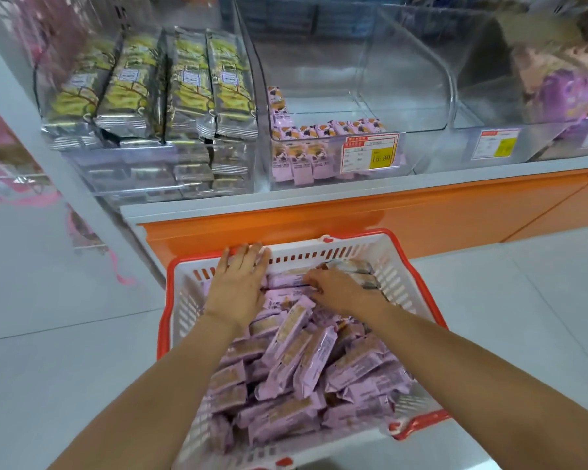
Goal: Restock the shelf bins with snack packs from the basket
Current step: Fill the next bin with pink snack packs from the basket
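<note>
Packs | beneath right fingers; left fingers on basket rim

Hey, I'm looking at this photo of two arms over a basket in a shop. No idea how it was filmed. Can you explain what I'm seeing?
There is no machine here. A person wears a camera on the head, which looks forward and down, so the two arms are the person's own.

A red-rimmed white basket on the floor is piled with purple snack packs. The left hand lies flat, fingers straight, by the basket's far wall. The right hand curls its fingers onto packs at that end.

Above is a shelf with clear bins. One bin holds a few of the same purple packs, and the bin left of it holds yellow-green packs.
</note>
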